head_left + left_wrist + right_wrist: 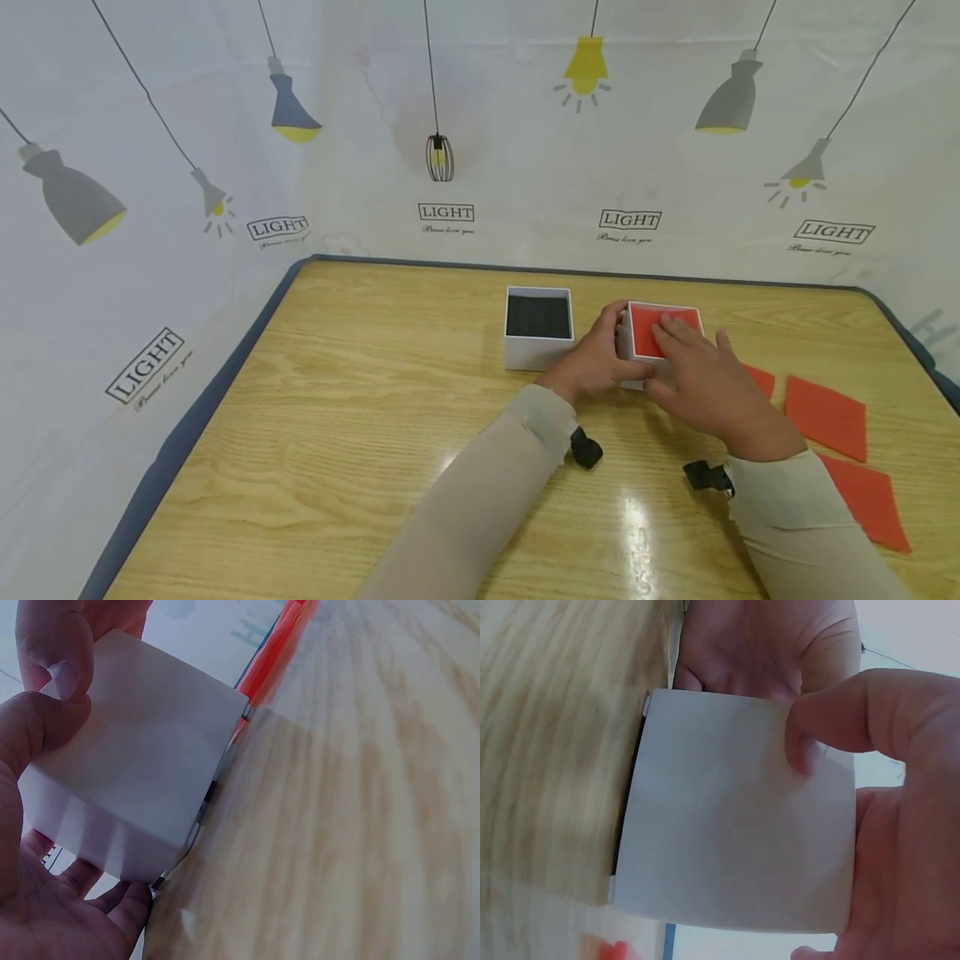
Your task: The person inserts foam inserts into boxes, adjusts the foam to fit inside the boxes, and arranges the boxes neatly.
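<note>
My left hand (596, 358) grips a small white box (712, 825), its thumb on the front wall and its fingers along the left side. Inside the box, close under the rim, lies a red sheet (643, 332). My right hand (708, 383) has its fairly straight fingers laid on that sheet, while its thumb touches the box's front wall. Both thumbs come close together near the top of that wall in the right wrist view. Just left of the left hand stands another white box (525, 354) holding a black piece (538, 317).
To the right lie flat red squares: one (825, 417) beyond the right forearm, another (866, 500) nearer me, and a third (761, 380) partly hidden behind the right hand. A wooden table (337, 400) with a dark edge meets a lamp-printed cloth (510, 125) behind and at both sides.
</note>
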Action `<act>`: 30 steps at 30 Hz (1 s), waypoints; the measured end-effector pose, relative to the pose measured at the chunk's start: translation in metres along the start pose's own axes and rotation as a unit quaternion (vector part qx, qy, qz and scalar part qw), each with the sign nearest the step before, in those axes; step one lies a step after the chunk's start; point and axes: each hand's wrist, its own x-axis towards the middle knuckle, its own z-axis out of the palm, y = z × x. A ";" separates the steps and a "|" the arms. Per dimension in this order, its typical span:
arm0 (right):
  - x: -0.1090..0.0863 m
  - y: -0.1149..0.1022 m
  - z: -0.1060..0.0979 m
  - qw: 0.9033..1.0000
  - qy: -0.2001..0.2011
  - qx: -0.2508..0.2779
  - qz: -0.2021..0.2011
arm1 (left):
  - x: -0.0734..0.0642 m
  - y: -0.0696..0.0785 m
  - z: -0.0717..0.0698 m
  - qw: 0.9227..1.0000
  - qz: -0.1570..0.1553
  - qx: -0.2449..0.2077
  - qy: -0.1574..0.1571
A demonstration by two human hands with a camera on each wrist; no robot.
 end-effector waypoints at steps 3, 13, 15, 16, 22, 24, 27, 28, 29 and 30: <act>-0.001 -0.002 -0.003 1.000 -0.006 0.000 0.001 | 0.000 0.000 0.000 1.000 -0.001 0.005 -0.001; -0.007 -0.012 -0.015 0.999 -0.040 -0.014 0.034 | 0.001 0.000 0.000 1.000 -0.007 0.011 0.000; -0.007 -0.013 -0.015 0.998 -0.044 -0.014 0.035 | 0.001 0.000 0.001 1.000 -0.009 0.008 0.001; -0.007 -0.014 -0.015 0.998 -0.045 -0.015 0.034 | 0.001 0.000 0.001 1.000 -0.010 0.007 0.002; -0.005 -0.012 -0.012 0.999 -0.040 -0.011 0.027 | 0.000 0.002 0.002 1.000 -0.015 0.008 0.004; -0.005 -0.011 -0.010 0.999 -0.037 -0.008 0.026 | 0.000 0.002 0.002 1.000 -0.016 0.010 0.005; -0.003 -0.009 -0.008 0.999 -0.037 -0.005 0.028 | 0.000 0.002 0.002 1.000 -0.017 0.011 0.006; -0.002 -0.009 -0.007 0.999 -0.037 -0.006 0.029 | 0.000 0.002 0.002 1.000 -0.016 0.011 0.007; -0.002 -0.009 -0.006 0.999 -0.037 -0.006 0.029 | 0.000 0.002 0.001 1.000 -0.016 0.012 0.007; -0.002 -0.009 -0.006 0.999 -0.037 -0.005 0.030 | 0.000 0.002 0.001 1.000 -0.016 0.012 0.007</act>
